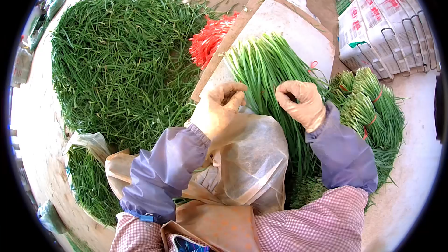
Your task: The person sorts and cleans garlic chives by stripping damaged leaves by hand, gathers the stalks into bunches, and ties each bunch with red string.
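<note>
A loose bunch of long green garlic chives [275, 65] lies on a tilted white board [291, 21] with a wooden rim, pale ends pointing away from me. My left hand [218, 108], in a cream glove, is curled in a pinch at the bunch's left side. On the other side, my right hand [302, 104], gloved alike, has thumb and fingers closed into a ring above the stalks. Whatever either hand pinches is too small to make out. A thin red tie [313, 66] rests at the board's right edge. A heap of red ties [211, 37] lies left of the board.
A broad pile of loose green chives [121, 60] covers the floor at left. Bundles bound with red ties [368, 107] are stacked at right, near white printed boxes [387, 23] behind wire hoops. Translucent plastic sheeting [254, 154] covers my lap.
</note>
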`<state>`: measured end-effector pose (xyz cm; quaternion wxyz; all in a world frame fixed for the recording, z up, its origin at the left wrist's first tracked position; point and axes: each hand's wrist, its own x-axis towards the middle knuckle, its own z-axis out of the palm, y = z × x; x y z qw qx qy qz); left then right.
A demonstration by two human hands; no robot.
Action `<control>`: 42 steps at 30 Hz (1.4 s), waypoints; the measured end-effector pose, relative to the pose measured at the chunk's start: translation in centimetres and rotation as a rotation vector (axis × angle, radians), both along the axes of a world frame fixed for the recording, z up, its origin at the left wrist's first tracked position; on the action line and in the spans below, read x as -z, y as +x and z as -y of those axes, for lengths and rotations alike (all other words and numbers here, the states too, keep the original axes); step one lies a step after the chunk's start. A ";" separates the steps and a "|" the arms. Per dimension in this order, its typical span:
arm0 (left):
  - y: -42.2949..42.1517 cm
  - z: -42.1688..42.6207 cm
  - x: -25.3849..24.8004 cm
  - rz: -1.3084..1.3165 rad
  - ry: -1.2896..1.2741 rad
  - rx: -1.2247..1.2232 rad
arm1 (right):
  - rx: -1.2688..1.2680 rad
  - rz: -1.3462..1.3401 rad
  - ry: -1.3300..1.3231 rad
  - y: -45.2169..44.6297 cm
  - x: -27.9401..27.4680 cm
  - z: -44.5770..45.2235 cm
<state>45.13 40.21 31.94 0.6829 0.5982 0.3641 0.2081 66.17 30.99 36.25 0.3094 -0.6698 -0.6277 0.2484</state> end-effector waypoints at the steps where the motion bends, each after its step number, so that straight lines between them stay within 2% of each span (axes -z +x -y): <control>1: 0.0 -0.2 0.1 0.013 0.018 0.004 | -0.012 -0.130 -0.099 0.0 -0.8 0.3; 2: 0.1 -0.3 0.2 0.027 0.036 0.008 | -0.021 -0.254 -0.138 -0.2 -1.3 0.7; 3: 0.3 -0.5 0.1 0.037 0.027 0.003 | -0.013 -0.522 -0.303 -0.5 -2.3 1.0; 5: 0.7 -0.8 0.0 0.056 0.012 -0.006 | -0.056 -0.799 -0.351 -0.8 -4.8 1.3; 7: 0.7 -0.9 0.9 0.046 -0.034 -0.044 | -0.029 -0.915 -0.162 -2.5 -7.8 0.5; 9: 0.7 -0.7 1.1 0.028 -0.061 -0.046 | -0.110 -1.040 -0.015 -3.5 -9.4 -1.6; 12: -0.5 0.4 2.2 0.034 -0.066 -0.091 | -0.410 -0.835 0.231 -3.6 -9.8 -4.7; 14: -2.3 0.3 2.9 0.034 -0.092 -0.149 | -0.169 -0.795 0.368 -0.2 -9.7 -6.6; 15: -3.1 0.0 3.5 0.053 -0.097 -0.176 | 0.104 -0.800 0.349 3.0 -8.7 -6.8; 16: -4.0 -0.4 3.9 0.038 -0.101 -0.189 | 0.333 -0.553 0.387 7.9 -6.9 -7.0; 18: -5.0 -0.8 3.9 0.019 -0.147 -0.228 | 0.615 -0.573 0.288 15.7 -0.4 -5.1; 19: -5.0 -0.7 3.6 0.031 -0.133 -0.217 | 0.607 -0.423 0.170 18.4 3.1 -3.4; 21: -4.2 -0.2 3.2 0.042 -0.105 -0.194 | 0.576 -0.401 0.143 14.9 5.7 -0.3; 22: -3.7 0.1 3.3 0.073 -0.046 -0.148 | 0.625 -0.275 0.197 12.2 5.5 0.4; 23: -3.1 0.3 1.9 0.025 -0.040 -0.078 | 0.647 -0.434 0.226 10.0 5.2 0.9; 25: -2.0 0.6 1.5 -0.012 0.070 -0.014 | 0.485 -0.423 0.028 5.1 1.5 2.3; 26: -1.5 0.6 1.4 0.002 0.066 -0.036 | 0.303 -0.228 0.102 2.9 0.3 2.6; 27: -1.1 0.3 1.1 -0.014 0.181 -0.022 | 0.030 0.023 0.241 2.1 -0.1 2.5; 29: -0.4 -0.5 0.5 -0.044 0.405 0.010 | -0.312 0.451 0.261 0.4 -1.6 2.0; 31: 0.1 -0.9 0.4 -0.044 0.346 0.013 | -0.370 0.729 0.116 -0.9 -0.8 1.9; 33: 0.2 -1.1 0.8 -0.017 0.210 0.003 | -0.410 0.932 0.149 -0.5 1.1 1.9; 35: -0.5 -0.8 1.8 -0.025 0.207 -0.003 | -0.411 1.108 0.170 -0.5 2.6 2.1; 36: -0.7 -0.6 2.5 -0.013 0.175 -0.012 | -0.396 1.084 0.147 -0.5 3.0 2.1; 39: -1.7 0.3 3.4 -0.026 0.105 -0.051 | -0.331 0.744 -0.040 -0.3 2.1 2.1; 40: -2.1 0.4 3.9 -0.020 0.082 -0.054 | -0.185 0.275 0.001 -0.7 1.7 2.6; 42: -2.8 0.7 4.2 0.000 0.016 -0.071 | -0.026 -0.155 -0.274 -0.5 -0.2 3.2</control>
